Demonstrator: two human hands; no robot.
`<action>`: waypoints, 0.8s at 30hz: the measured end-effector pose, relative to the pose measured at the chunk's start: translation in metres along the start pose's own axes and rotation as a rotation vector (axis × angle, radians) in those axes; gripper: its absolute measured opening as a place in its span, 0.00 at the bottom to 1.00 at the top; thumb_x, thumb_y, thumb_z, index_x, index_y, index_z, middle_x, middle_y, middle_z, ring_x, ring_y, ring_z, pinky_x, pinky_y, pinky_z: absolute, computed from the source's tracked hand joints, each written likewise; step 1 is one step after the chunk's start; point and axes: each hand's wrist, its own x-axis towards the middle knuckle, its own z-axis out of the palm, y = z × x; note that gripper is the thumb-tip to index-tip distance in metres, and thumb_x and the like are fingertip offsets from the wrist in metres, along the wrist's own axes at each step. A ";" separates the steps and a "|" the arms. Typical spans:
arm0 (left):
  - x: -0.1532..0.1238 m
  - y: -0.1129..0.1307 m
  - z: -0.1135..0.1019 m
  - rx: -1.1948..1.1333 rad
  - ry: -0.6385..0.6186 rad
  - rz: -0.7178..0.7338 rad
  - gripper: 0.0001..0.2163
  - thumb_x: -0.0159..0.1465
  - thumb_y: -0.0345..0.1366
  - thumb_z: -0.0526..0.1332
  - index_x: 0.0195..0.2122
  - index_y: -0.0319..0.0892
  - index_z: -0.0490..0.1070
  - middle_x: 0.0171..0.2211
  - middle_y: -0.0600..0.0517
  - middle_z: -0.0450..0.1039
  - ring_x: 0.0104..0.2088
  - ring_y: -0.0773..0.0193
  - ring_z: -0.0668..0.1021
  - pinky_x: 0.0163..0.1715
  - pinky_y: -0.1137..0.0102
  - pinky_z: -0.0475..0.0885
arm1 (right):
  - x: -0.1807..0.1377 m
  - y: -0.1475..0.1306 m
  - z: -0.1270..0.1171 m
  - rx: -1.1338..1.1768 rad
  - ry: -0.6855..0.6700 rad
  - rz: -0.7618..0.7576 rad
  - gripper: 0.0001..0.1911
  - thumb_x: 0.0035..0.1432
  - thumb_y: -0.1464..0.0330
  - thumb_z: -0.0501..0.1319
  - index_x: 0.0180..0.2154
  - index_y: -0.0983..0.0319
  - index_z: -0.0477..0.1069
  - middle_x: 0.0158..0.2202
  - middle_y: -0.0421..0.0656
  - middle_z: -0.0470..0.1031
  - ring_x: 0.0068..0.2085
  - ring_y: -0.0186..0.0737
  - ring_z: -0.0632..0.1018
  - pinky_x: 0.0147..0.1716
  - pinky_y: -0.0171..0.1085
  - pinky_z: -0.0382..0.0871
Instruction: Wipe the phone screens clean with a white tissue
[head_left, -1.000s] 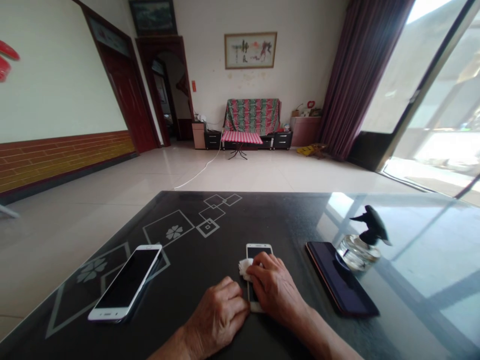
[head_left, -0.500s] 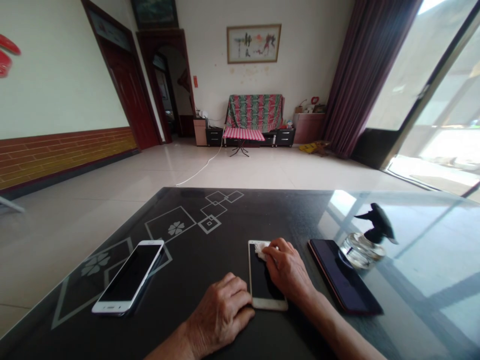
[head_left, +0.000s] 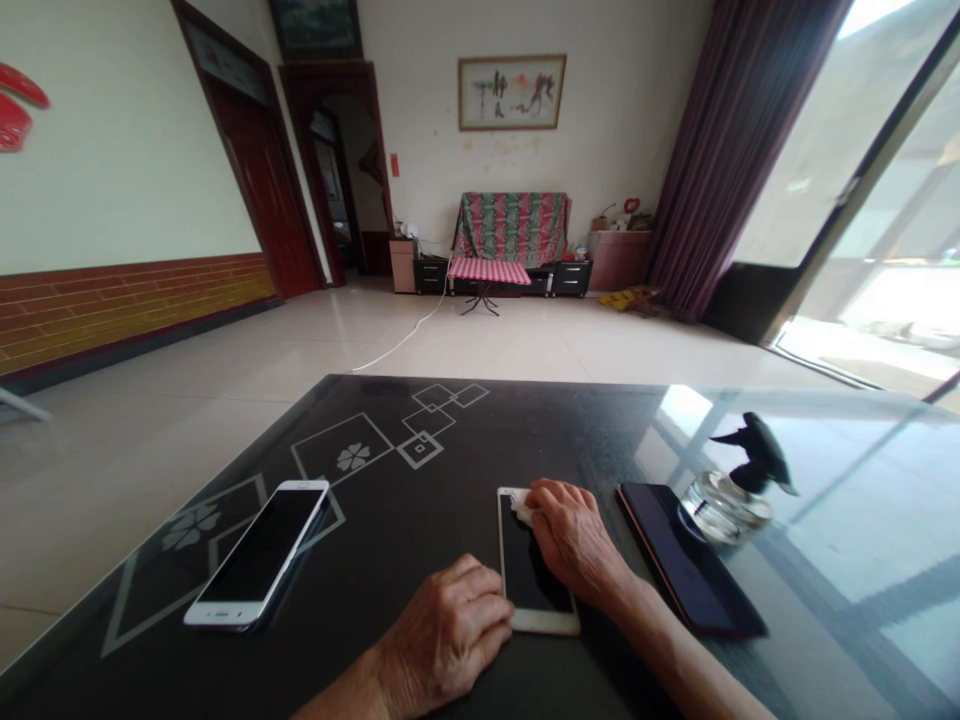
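Note:
A white-framed smartphone with a dark screen lies face up on the black table, in front of me. My left hand rests at its lower left edge, fingers curled together and fingertips against the frame. Over the upper part of the screen, my right hand pinches a crumpled white tissue and presses it on the glass. Part of the tissue is hidden under the fingers. Right of this hand lies a dark phone, with a clear spray bottle with a black trigger head standing by it.
Another white smartphone lies at the left on the glossy table, which has pale square and flower patterns. Beyond the table's far edge are a tiled floor, a small checked table and a purple curtain.
The smartphone under my hands has shifted slightly toward me. My right hand still presses the tissue near its top, with the fingers slightly lower. My left hand stays at the lower left edge.

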 end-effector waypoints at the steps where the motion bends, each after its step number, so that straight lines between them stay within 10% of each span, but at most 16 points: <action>1: 0.000 0.001 0.000 -0.008 -0.009 0.010 0.06 0.66 0.31 0.56 0.33 0.40 0.72 0.32 0.50 0.72 0.34 0.63 0.73 0.36 0.70 0.70 | -0.001 0.000 0.000 0.002 -0.004 -0.005 0.09 0.60 0.75 0.50 0.36 0.60 0.68 0.38 0.42 0.73 0.41 0.39 0.72 0.44 0.40 0.58; 24: 0.001 0.000 -0.003 -0.090 0.048 -0.115 0.10 0.58 0.27 0.60 0.42 0.40 0.73 0.48 0.45 0.72 0.47 0.56 0.72 0.49 0.63 0.70 | -0.006 0.000 0.007 0.059 0.071 -0.024 0.09 0.59 0.74 0.54 0.38 0.60 0.71 0.44 0.45 0.73 0.46 0.43 0.70 0.49 0.43 0.59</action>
